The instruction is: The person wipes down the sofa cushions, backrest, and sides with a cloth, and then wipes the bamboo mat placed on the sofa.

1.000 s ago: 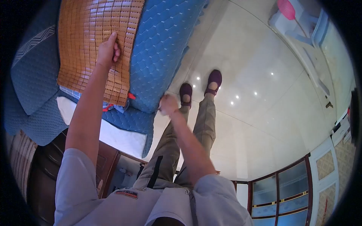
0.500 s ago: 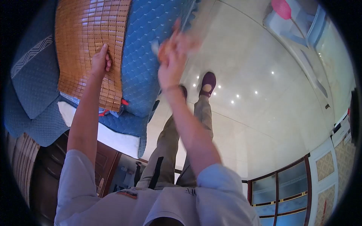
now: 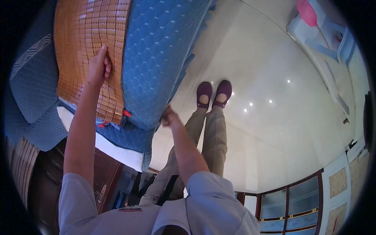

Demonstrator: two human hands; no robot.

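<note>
My left hand [image 3: 98,67] is over the tan tile mat [image 3: 84,23] on the blue quilted seat cover [image 3: 150,51]. Its fingers are curled in with the thumb pointing forward, and the mat's lines bend around it as if pinched there. My right hand [image 3: 169,117] is at the near lower corner of the seat cover, beside the seat's edge. Its fingers look closed, and whatever lies in them is partly hidden and too dark to name. A small red tag [image 3: 126,113] shows at the mat's near corner.
A blue backrest cushion [image 3: 33,86] stands at the left. White padding [image 3: 117,150] edges the near seat. At the upper right are a pale blue plastic chair [image 3: 329,47] and a pink fly swatter [image 3: 307,13]. A glass-fronted cabinet [image 3: 290,203] stands lower right.
My right hand has swung down and back from above the seat's outer edge to its near corner. The left hand keeps its curled hold. My feet now stand side by side.
</note>
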